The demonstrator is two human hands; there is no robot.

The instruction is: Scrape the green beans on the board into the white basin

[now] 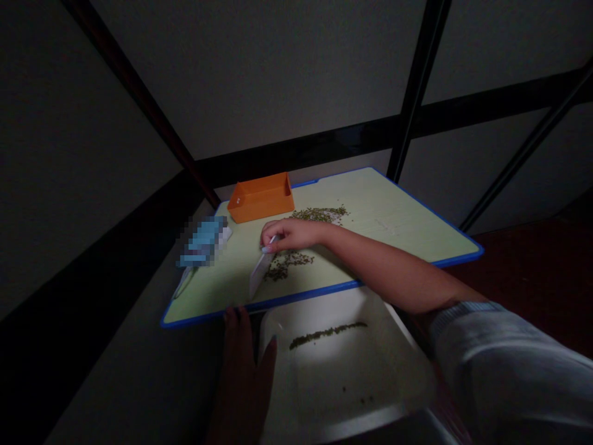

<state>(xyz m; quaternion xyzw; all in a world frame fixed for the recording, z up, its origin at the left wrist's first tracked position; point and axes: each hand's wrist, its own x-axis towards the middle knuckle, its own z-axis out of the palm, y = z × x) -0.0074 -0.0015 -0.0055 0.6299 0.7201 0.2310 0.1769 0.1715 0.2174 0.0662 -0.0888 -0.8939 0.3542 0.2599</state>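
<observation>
My right hand (293,235) is closed round a thin white card (258,273), tilted with its lower edge down on the pale yellow-green board (370,228). Small greenish-brown grains (290,264) lie just right of the card, and a second patch of grains (322,214) spreads behind my wrist. Below the board's near edge is a white tray (352,377), with a line of grains across it and a few loose ones. My left hand (243,364) is in shadow at the tray's left side, fingers stretched toward the board's edge and thumb apart beside the rim.
An orange open box (262,198) stands at the board's back left. A blurred-out blue item (204,241) lies at the left edge. The board has a raised blue border (306,292). Grey wall panels (278,74) with dark strips rise behind it.
</observation>
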